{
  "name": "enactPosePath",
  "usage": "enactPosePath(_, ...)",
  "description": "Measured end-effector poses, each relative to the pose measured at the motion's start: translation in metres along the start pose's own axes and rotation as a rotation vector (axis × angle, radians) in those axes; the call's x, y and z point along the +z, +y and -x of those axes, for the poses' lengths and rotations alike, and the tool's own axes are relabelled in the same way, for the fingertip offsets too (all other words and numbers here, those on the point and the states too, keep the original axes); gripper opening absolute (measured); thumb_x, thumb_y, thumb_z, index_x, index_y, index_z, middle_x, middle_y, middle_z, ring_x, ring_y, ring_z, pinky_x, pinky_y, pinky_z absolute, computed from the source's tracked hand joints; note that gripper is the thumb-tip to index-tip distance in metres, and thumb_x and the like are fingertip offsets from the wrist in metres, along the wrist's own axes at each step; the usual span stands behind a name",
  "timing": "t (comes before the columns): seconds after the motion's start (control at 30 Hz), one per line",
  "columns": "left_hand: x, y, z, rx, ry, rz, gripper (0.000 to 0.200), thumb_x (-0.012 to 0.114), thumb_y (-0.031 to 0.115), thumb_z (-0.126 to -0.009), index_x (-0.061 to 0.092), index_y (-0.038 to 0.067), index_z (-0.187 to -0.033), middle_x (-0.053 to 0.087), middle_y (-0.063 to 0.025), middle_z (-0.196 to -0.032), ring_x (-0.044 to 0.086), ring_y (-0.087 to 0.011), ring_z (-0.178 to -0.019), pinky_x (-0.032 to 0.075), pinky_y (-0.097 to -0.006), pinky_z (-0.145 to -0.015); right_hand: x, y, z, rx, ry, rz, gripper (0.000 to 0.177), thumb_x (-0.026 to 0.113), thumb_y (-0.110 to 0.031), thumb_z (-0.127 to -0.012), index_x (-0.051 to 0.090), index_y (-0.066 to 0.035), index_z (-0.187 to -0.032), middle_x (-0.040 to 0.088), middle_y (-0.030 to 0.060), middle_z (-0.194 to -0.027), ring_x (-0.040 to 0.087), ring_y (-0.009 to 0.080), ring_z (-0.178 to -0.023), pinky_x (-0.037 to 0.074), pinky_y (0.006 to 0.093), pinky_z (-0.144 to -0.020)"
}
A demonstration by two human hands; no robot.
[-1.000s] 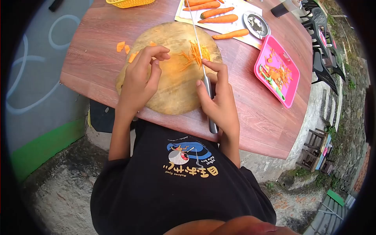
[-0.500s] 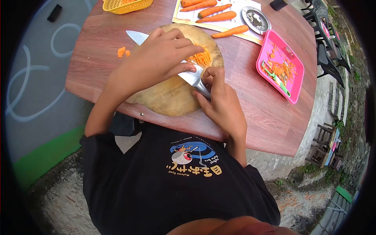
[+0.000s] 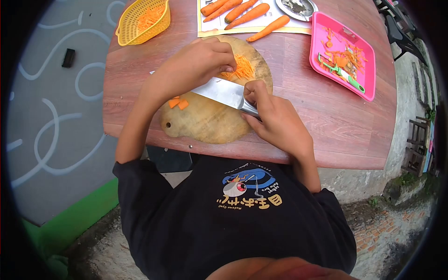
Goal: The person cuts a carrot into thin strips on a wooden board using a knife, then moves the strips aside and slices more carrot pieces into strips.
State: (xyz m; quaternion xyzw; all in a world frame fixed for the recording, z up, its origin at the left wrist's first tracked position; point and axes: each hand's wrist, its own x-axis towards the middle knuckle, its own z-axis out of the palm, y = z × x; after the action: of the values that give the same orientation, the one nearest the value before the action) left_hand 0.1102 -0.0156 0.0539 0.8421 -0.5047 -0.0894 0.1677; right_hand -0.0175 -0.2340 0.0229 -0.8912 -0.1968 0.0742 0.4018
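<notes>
A kitchen knife (image 3: 218, 93) is in my right hand (image 3: 281, 122), whose fingers wrap its metal handle. Its blade slants across the round wooden cutting board (image 3: 205, 123), tip toward the left. Over the far side of the blade, my left hand (image 3: 200, 63) is closed, fingertips pinched together at the edge of the carrot shreds (image 3: 243, 69). Whatever lies between those fingertips is hidden. Part of the blade toward its tip is covered by my left wrist. A few orange carrot chunks (image 3: 178, 103) rest near the board's left edge.
Several whole carrots (image 3: 249, 16) lie on a paper sheet (image 3: 205, 29) at the back. A yellow basket (image 3: 161, 29) holds shredded carrot. On the right, a pink tray (image 3: 371, 86) contains peelings and a green-and-white peeler (image 3: 347, 77). A metal ashtray (image 3: 305, 17) sits behind it.
My left hand's fingers, spread over the blade before, have drawn together beside the shreds. More of the blade now shows. The whole view has shifted, bringing in more of the yellow basket.
</notes>
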Motion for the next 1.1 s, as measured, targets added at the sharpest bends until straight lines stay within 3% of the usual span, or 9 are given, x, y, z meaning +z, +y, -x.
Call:
enactPosePath(0.07,0.0,0.001,0.001,0.086,0.126,0.01,0.013,0.069,0.005,-0.089,0.071,0.004,-0.102,0.068,-0.0085,-0.101,0.063,-0.0293,-0.1,0.051,-0.0412,-0.087,0.003,0.003,0.003,0.013,0.042,-0.02,0.047,0.073,-0.007,-0.088,0.043,-0.004,-0.123,0.07,0.0206,-0.105,0.07,0.0415,-0.097,0.056,0.0466,-0.079)
enactPosePath(0.1,0.0,0.001,0.001,0.101,0.096,0.006,0.013,0.069,0.005,-0.089,0.071,0.004,-0.102,0.068,-0.0085,-0.101,0.063,-0.0293,-0.1,0.051,-0.0412,-0.087,0.004,0.005,0.004,0.006,0.045,-0.008,0.047,0.073,-0.008,-0.089,0.043,-0.004,-0.124,0.07,0.0204,-0.106,0.07,0.0411,-0.097,0.056,0.0468,-0.079)
enactPosePath(0.27,0.004,-0.002,0.003,0.046,0.181,-0.078,0.016,0.071,0.004,-0.088,0.073,0.005,-0.104,0.067,-0.0068,-0.103,0.063,-0.0278,-0.099,0.051,-0.0405,-0.085,0.005,0.009,0.007,-0.007,0.088,-0.056,0.046,0.072,-0.009,-0.089,0.043,-0.005,-0.125,0.07,0.0209,-0.105,0.07,0.0416,-0.094,0.055,0.0486,-0.078)
enactPosePath(0.5,-0.004,0.006,0.003,-0.06,0.078,-0.039,0.019,0.07,0.001,-0.087,0.073,0.004,-0.106,0.068,-0.0087,-0.101,0.064,-0.0278,-0.095,0.052,-0.0398,-0.08,0.007,0.011,0.007,-0.004,0.062,-0.026,0.043,0.071,-0.009,-0.09,0.045,-0.006,-0.123,0.071,0.0202,-0.101,0.07,0.0428,-0.091,0.054,0.0498,-0.075)
enactPosePath(0.67,-0.004,0.004,0.002,0.061,0.147,-0.138,0.019,0.07,0.0,-0.088,0.072,0.005,-0.106,0.068,-0.0091,-0.094,0.066,-0.0281,-0.091,0.051,-0.0388,-0.079,0.007,0.011,0.007,-0.007,0.067,-0.033,0.044,0.072,-0.008,-0.089,0.045,-0.006,-0.124,0.07,0.0205,-0.1,0.069,0.0434,-0.09,0.053,0.0504,-0.074)
enactPosePath(0.8,-0.008,0.011,0.0,0.012,0.165,-0.097,0.017,0.068,0.002,-0.091,0.073,0.006,-0.107,0.069,-0.0108,-0.093,0.066,-0.028,-0.092,0.052,-0.04,-0.081,0.005,0.011,0.008,-0.027,0.07,-0.019,0.046,0.072,-0.006,-0.087,0.045,-0.007,-0.125,0.069,0.02,-0.097,0.068,0.0443,-0.088,0.052,0.0517,-0.073)
enactPosePath(0.93,-0.01,0.017,0.005,-0.111,0.015,0.006,0.021,0.065,0.009,-0.097,0.071,0.004,-0.117,0.07,-0.0144,-0.095,0.067,-0.0303,-0.089,0.052,-0.0418,-0.082,0.005,0.01,0.008,-0.045,0.082,-0.025,0.047,0.07,-0.005,-0.086,0.045,-0.007,-0.125,0.068,0.0192,-0.094,0.067,0.0449,-0.087,0.051,0.0527,-0.072)
enactPosePath(1.0,-0.007,0.019,0.008,-0.155,-0.018,0.116,0.024,0.064,0.011,-0.098,0.07,0.003,-0.12,0.07,-0.0154,-0.096,0.067,-0.0315,-0.088,0.052,-0.0423,-0.082,0.005,0.008,0.008,-0.095,0.14,0.004,0.029,0.054,-0.006,-0.093,0.05,-0.005,-0.121,0.068,0.0183,-0.09,0.068,0.0413,-0.083,0.051,0.053,-0.068)
enactPosePath(1.1,-0.007,0.022,0.009,-0.147,-0.173,0.251,0.027,0.063,0.011,-0.1,0.068,0.002,-0.125,0.072,-0.0166,-0.101,0.068,-0.0332,-0.088,0.052,-0.0414,-0.08,0.006,0.008,0.007,-0.11,0.18,-0.026,0.028,0.053,-0.007,-0.094,0.052,-0.005,-0.122,0.068,0.0194,-0.095,0.069,0.0405,-0.09,0.053,0.0525,-0.073)
